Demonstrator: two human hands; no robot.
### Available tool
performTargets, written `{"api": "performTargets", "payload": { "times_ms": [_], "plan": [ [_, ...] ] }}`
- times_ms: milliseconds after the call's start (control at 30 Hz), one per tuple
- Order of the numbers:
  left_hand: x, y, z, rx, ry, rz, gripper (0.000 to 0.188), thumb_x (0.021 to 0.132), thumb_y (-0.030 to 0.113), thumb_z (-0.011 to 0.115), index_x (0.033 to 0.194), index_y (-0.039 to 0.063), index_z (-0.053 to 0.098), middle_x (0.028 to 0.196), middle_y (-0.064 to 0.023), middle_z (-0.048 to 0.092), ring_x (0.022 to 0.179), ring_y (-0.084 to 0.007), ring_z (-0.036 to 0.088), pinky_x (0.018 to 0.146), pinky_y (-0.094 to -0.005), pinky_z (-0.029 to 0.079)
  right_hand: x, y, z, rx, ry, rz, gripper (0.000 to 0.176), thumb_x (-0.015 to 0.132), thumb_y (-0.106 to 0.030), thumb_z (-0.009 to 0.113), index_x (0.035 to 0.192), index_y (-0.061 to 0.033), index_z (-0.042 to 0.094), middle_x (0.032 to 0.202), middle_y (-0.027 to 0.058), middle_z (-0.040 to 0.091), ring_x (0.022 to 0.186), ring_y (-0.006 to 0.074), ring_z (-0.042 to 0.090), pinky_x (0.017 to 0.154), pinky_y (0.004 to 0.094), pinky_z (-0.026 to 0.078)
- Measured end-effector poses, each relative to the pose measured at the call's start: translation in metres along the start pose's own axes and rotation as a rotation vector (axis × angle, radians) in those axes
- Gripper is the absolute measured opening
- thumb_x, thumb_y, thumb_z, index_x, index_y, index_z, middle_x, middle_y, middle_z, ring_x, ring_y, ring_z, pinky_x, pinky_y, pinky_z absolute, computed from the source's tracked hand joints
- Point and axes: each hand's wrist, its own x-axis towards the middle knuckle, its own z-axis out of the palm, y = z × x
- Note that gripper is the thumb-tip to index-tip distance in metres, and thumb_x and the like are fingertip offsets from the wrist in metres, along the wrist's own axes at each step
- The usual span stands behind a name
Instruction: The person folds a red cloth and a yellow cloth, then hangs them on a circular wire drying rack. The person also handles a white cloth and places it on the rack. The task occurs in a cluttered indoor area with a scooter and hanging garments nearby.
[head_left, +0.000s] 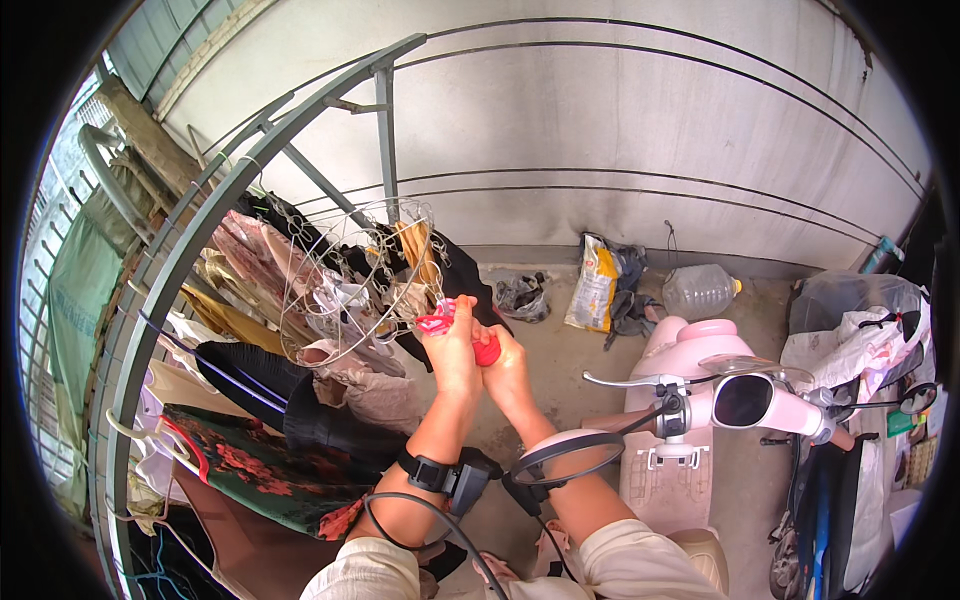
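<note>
My left hand (454, 356) grips a small red and pink cloth item (435, 324), close to a metal clip on a round wire drying hanger (330, 349). Pressed against it, my right hand (507, 367) closes around a bunched red cloth (487, 351). My fingers hide whether both red parts belong to one piece. Other small garments, among them a mustard cloth (417, 251), hang from the hanger's clips. Black straps with small devices sit on both my forearms.
A grey metal rack (180, 225) curves along the left, hung with clothes such as a dark floral garment (262, 465). At right stands a pink scooter (675, 480), its round mirror (570, 457) overlapping my right forearm. By the wall lie a printed sack (592, 285) and a plastic jug (699, 291).
</note>
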Motion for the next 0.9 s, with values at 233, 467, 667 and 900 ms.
{"api": "performTargets", "payload": {
  "times_ms": [233,467,667,900],
  "plan": [
    [0.017,0.009,-0.013,0.042,-0.211,-0.213,0.039,0.098,0.039,0.049,0.073,0.01,0.045,0.05,-0.0012,0.036,0.043,-0.0145,0.037,0.048,-0.0295,0.038,0.004,-0.004,-0.004,-0.033,-0.222,0.076,0.014,0.076,-0.009,0.068,0.086,-0.0016,0.06,0.078,0.0149,0.065,0.072,0.0216,0.065,0.069,0.0328,0.049],
    [0.03,0.01,-0.018,-0.013,-0.286,-0.394,0.05,0.096,0.048,0.05,0.063,0.014,0.034,0.048,-0.0019,0.033,0.039,-0.0166,0.035,0.045,-0.0323,0.037,0.01,-0.024,-0.014,0.237,-0.428,0.47,0.015,0.07,-0.007,0.07,0.078,-0.0012,0.059,0.067,0.0048,0.06,0.059,0.0161,0.057,0.056,0.0303,0.043],
    [0.037,0.009,-0.017,-0.037,-0.324,-0.473,0.05,0.094,0.049,0.051,0.062,0.014,0.034,0.048,-0.0033,0.035,0.04,-0.0179,0.035,0.046,-0.0333,0.036,0.019,-0.028,-0.021,0.436,-0.583,0.832,0.021,0.066,-0.002,0.065,0.061,-0.0093,0.047,0.048,-0.0041,0.04,0.035,0.005,0.032,0.034,0.0235,0.017],
    [0.05,0.011,-0.023,-0.034,-0.449,-0.516,0.053,0.097,0.051,0.042,0.061,0.013,0.035,0.049,-0.0035,0.033,0.043,-0.0188,0.037,0.052,-0.0354,0.041,0.025,-0.022,-0.02,0.589,-0.669,0.908,0.027,0.07,0.003,0.059,0.063,-0.0132,0.039,0.048,-0.0046,0.036,0.034,0.0034,0.031,0.032,0.0211,0.016]
  ]
}}
